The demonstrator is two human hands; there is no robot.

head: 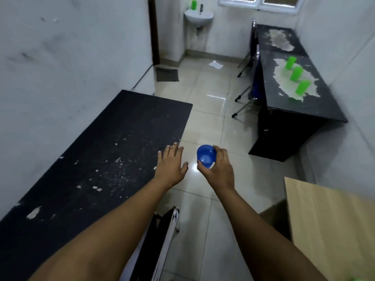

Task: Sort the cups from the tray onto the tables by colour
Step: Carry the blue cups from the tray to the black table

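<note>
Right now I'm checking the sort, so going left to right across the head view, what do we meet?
Left black table → left hand → blue cup gripped by right hand → right black table with three green cups.

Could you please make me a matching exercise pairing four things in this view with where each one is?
Things:
1. blue cup
2. three green cups
3. left hand
4. sheet of paper

Places:
A. lying on the floor tiles
B. held in the right hand
C. open, beside the edge of the left black table
D. standing on the right black table

Pairs: 1-B, 2-D, 3-C, 4-A
</note>
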